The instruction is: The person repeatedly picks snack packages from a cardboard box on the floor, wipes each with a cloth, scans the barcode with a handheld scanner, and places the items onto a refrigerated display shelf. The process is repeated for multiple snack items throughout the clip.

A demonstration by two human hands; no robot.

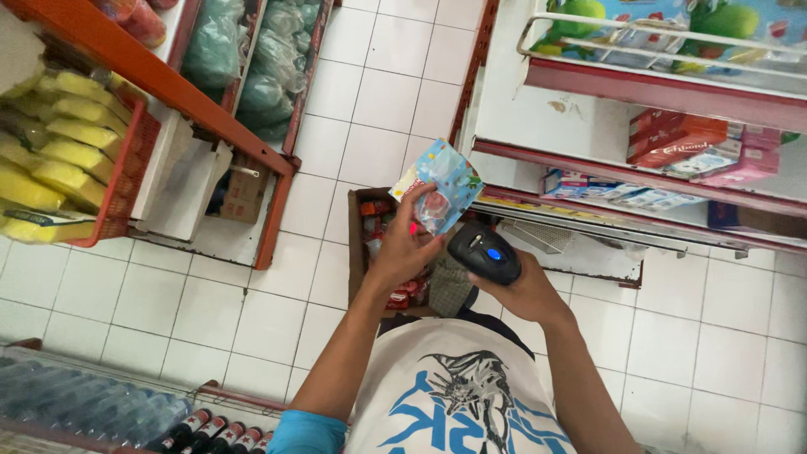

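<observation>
My left hand (402, 249) holds a small, colourful, light-blue snack packet (442, 187) up over the floor. My right hand (519, 290) grips a black handheld scanner (484, 251) with a blue button on top. Its nose points at the packet, almost touching the lower edge. Below both hands an open cardboard box (356, 244) on the white tiled floor holds several red packets, partly hidden by my left hand and forearm.
Red-framed shelves stand on both sides: yellow packs (59, 155) and green bags (277, 59) on the left, cartons and red boxes (672, 139) on the right. Dark bottles (210, 433) line a rack at the bottom left. A white tiled aisle runs between them.
</observation>
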